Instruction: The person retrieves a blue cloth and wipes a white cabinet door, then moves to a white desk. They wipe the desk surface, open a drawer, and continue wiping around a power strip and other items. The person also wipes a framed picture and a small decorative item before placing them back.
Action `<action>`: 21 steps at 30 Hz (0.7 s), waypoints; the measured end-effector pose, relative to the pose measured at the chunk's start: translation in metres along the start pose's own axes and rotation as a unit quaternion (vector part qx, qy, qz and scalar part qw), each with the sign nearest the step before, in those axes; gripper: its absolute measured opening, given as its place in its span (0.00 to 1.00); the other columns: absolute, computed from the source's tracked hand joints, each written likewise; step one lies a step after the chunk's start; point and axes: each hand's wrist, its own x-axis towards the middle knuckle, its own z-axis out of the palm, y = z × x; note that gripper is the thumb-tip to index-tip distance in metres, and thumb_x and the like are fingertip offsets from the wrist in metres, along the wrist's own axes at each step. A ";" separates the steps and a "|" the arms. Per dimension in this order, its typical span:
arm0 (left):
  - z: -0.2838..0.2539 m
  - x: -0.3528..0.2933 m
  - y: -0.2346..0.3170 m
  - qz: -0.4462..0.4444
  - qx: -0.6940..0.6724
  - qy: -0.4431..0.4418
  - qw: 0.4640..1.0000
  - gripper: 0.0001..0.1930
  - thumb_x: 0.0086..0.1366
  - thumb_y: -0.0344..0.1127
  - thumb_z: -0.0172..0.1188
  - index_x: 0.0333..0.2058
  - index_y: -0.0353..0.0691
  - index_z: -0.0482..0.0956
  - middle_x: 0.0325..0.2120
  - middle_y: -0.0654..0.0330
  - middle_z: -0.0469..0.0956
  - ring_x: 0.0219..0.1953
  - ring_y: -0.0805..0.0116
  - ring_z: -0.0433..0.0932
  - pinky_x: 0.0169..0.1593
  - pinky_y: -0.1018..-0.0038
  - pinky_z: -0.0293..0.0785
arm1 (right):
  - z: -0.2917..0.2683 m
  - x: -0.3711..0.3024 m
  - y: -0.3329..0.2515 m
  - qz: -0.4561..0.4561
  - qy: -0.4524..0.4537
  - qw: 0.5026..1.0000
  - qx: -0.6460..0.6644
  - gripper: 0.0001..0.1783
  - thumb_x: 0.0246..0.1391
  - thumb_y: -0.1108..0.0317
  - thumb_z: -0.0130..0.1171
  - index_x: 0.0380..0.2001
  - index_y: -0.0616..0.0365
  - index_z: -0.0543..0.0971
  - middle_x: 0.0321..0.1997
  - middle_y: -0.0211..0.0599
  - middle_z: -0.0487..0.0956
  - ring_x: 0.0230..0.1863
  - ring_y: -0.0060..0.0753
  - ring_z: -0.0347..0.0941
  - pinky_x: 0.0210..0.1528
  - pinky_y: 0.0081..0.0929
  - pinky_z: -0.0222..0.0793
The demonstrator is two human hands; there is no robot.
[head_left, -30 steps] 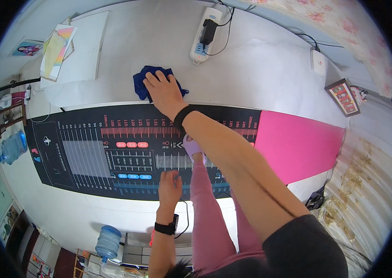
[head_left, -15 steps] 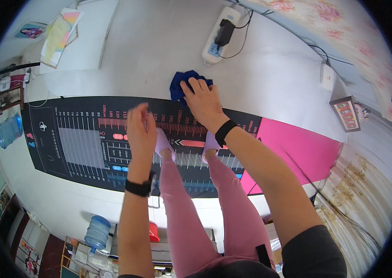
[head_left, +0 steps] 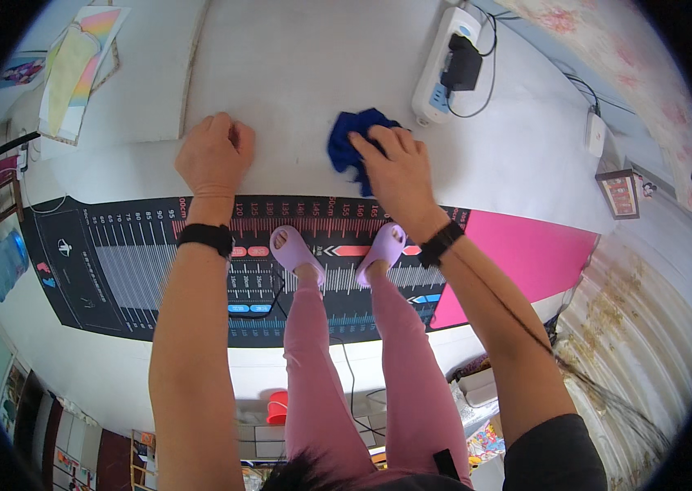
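My right hand [head_left: 399, 168] presses down on a crumpled dark blue cloth [head_left: 344, 143], its fingers bent over the cloth's right part. The cloth lies on a white tabletop [head_left: 289, 90]. To the left, my left hand [head_left: 215, 154] is curled into a fist and rests at the near part of the same tabletop. I see nothing held in that fist. Each wrist carries a dark band.
A white power strip [head_left: 434, 74] with a black adapter [head_left: 463, 64] plugged in lies beyond the cloth. A white board [head_left: 146, 74] and rainbow-coloured paper [head_left: 88, 69] lie far left. Below, a black printed mat [head_left: 141, 270] and pink sheet [head_left: 518, 262] cover the floor under my slippers.
My left hand has moved left and come down as a fist on the tabletop. My right hand still holds the cloth, now further right in the picture; the whole view has shifted too.
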 end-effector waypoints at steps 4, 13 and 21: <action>0.000 -0.002 -0.001 0.004 -0.006 -0.009 1.000 0.09 0.54 0.38 0.58 0.20 0.43 0.70 0.20 0.61 0.74 0.26 0.57 0.75 0.26 0.62 0.69 | 0.005 -0.010 0.009 -0.018 0.031 0.999 0.029 0.23 0.44 0.71 0.58 0.48 0.47 0.78 0.47 0.30 0.71 0.51 0.37 0.66 0.50 0.37 0.59; -0.005 0.000 0.002 0.040 -0.049 0.028 0.998 0.08 0.54 0.34 0.57 0.20 0.41 0.68 0.19 0.59 0.70 0.24 0.56 0.72 0.27 0.62 0.67 | -0.001 0.001 0.014 -0.073 0.065 0.994 0.053 0.26 0.42 0.54 0.62 0.47 0.48 0.77 0.50 0.33 0.70 0.51 0.40 0.64 0.47 0.44 0.57; -0.006 -0.004 0.003 0.067 -0.054 0.038 0.996 0.11 0.48 0.33 0.60 0.18 0.41 0.65 0.17 0.61 0.65 0.22 0.58 0.69 0.24 0.64 0.64 | 0.006 0.000 0.021 -0.113 0.092 0.988 0.050 0.25 0.44 0.47 0.64 0.45 0.47 0.79 0.50 0.33 0.71 0.50 0.40 0.64 0.49 0.42 0.58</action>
